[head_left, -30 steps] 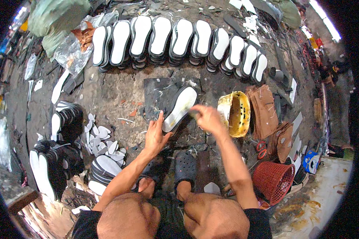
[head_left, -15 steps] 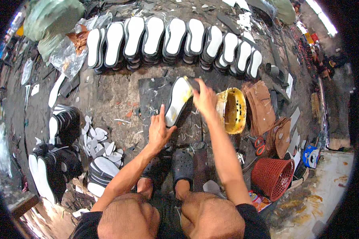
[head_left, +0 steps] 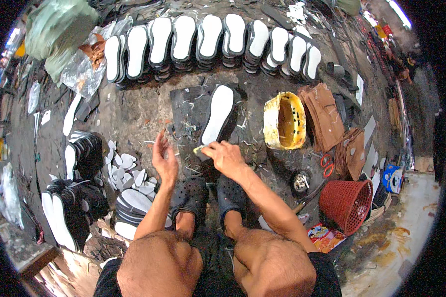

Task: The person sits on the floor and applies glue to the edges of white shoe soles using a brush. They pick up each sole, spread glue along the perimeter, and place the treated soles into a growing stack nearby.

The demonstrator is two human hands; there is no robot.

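Observation:
A white-topped shoe sole [head_left: 217, 115] with a dark edge lies on a black mat [head_left: 184, 105] in front of me. My right hand [head_left: 227, 158] is closed round a dark, flat glue spreader [head_left: 200, 152] with a yellow-smeared edge, just below the sole's near end. To the left of the mat, my left hand [head_left: 165, 159] is raised with its fingers stretched out, holding nothing. Off to the right stands a cut-down yellow tub [head_left: 271, 129], coated inside with yellow-brown glue.
Several stacks of white-topped soles [head_left: 182, 39] form an arc beyond the mat. Small grey oval pieces [head_left: 128, 161] are heaped at left, beside more sole stacks [head_left: 54, 213]. Brown sheets [head_left: 322, 116], red-handled scissors [head_left: 327, 166] and a red basket [head_left: 344, 205] are at right.
My right hand has brought the spreader from the sole's far end down to its near end. My left hand has let go of the sole and moved left.

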